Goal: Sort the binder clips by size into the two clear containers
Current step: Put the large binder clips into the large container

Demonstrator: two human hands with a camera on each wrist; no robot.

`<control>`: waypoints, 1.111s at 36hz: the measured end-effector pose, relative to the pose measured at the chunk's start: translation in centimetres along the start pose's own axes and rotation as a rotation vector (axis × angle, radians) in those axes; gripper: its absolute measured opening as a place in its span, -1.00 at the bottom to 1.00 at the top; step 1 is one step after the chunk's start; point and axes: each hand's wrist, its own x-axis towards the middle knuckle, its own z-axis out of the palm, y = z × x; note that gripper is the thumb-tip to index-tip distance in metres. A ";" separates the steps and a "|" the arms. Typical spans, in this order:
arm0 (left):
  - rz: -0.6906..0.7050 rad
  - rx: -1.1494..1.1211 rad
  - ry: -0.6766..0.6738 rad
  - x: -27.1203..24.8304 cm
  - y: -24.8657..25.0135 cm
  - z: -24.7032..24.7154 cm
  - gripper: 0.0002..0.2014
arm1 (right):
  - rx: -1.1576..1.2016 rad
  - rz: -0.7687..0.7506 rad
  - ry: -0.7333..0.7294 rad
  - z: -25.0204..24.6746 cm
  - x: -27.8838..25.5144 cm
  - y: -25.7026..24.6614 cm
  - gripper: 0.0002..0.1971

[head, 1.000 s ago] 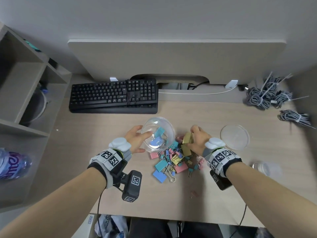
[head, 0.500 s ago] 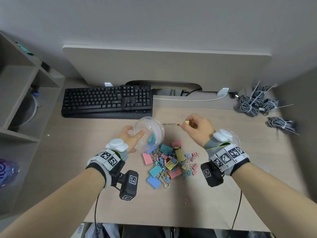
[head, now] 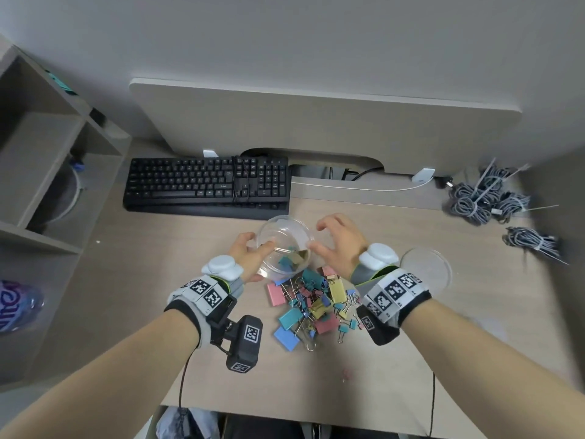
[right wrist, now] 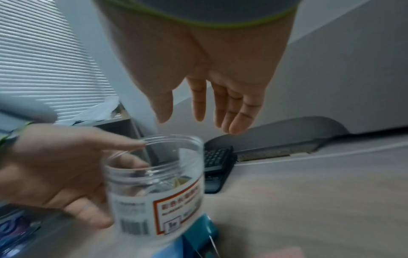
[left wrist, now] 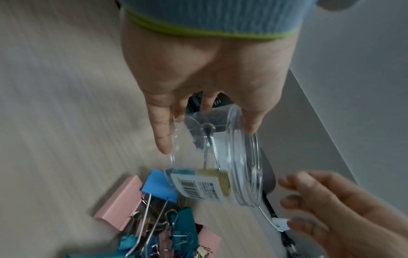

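Left hand [head: 245, 259] wrapped round clear jar [head: 285, 245], tilted over worktop [head: 411, 343]. Right hand [head: 340, 245] empty, fingers spread, just beside jar mouth. Progress: early. Big clip pile [head: 311, 307] unsorted on worktop below jar, mixed sizes, pink/teal/blue/gold. Jar contents: few clips only, teal and gold one [left wrist: 217, 179] visible. Second container: cannot tell; clear round lid [head: 425, 269] right of right hand, nothing on it.

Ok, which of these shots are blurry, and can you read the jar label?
Head view: mostly sharp, edges bowed by the wide lens. Left wrist: desk and clips smeared. Right wrist: jar and left hand motion-blurred, label text unreadable.
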 end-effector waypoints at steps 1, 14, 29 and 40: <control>-0.010 -0.009 0.006 0.1 -0.1 -0.3 -0.35 | 0.004 0.051 -0.004 -0.1 0.1 0.8 -0.63; -0.080 -0.103 0.055 0.4 -1.0 -2.5 -0.37 | -0.406 0.257 -0.420 7.7 -1.1 6.6 -0.44; -0.080 -0.076 0.044 0.7 -0.5 -2.6 -0.36 | -0.282 0.479 -0.239 4.9 -2.1 8.3 -0.46; -0.054 -0.042 0.018 0.0 0.0 -1.6 -0.35 | -0.253 0.586 -0.175 1.4 -2.4 9.4 -0.85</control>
